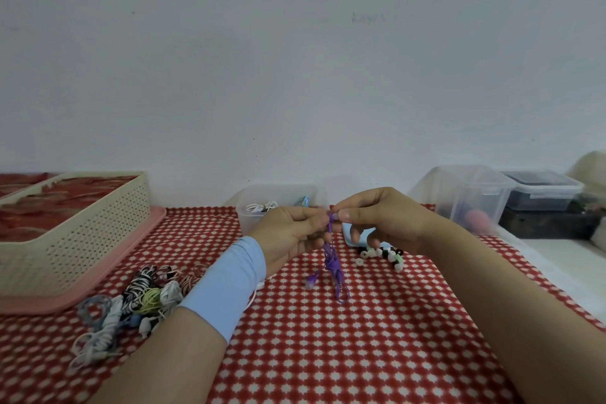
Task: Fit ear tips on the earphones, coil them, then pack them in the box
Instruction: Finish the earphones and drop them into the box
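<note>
The red-and-white patterned tabletop (328, 338) fills the near part of the room. A cream lattice basket (82, 239) stands on a pink tray (137, 246) at the left. Against the wall sits a clear box (254, 198) with a few coiled sets already in it, and other lidded tubs (472, 193) stand further right. A tangle of unsorted earphones (131, 305) lies by the left forearm, and loose ear tips (380, 254) are scattered just beyond the right wrist.

Both hands are raised over the middle of the cloth. The left grip (288, 233) pinches the purple earphones (331, 259) near the top of the cord, and the rest hangs in a loose bunch with its lowest loops reaching the cloth. The right grip (383, 220) is clenched on a pale ear tip (334, 216), thumb and forefinger pressing it at the bud.

I'd judge the set weighs almost nothing, with a limp cord that is quick to snarl. The tip looks soft and squashy, so it is best held by its skirt, with the bud pinched at its hard body rather than by the wire.
</note>
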The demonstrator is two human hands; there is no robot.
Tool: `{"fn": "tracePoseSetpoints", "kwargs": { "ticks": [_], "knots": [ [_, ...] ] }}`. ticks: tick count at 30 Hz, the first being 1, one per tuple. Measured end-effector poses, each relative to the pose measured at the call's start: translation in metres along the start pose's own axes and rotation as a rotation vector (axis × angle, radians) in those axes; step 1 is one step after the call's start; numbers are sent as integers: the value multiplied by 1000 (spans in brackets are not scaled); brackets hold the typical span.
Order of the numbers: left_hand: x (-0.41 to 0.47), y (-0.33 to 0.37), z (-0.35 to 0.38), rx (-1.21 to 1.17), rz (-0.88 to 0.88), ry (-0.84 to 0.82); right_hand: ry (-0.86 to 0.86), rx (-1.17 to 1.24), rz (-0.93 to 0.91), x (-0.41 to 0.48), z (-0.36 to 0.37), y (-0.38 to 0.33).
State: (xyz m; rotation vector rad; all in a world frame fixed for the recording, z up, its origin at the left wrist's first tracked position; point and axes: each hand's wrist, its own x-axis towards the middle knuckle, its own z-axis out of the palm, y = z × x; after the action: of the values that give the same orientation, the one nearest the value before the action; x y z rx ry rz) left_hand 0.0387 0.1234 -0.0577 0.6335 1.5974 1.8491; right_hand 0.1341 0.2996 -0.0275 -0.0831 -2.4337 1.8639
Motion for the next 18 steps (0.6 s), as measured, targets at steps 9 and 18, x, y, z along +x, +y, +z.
{"fn": "tracePoseSetpoints", "kwargs": {
  "ticks": [9, 18],
  "knots": [
    [0, 1, -2, 80, 20, -3, -29, 7, 44, 0, 1, -2],
    [0, 1, 3, 128, 43, -3, -72, 40, 108, 1, -5, 0]
  ]
}}
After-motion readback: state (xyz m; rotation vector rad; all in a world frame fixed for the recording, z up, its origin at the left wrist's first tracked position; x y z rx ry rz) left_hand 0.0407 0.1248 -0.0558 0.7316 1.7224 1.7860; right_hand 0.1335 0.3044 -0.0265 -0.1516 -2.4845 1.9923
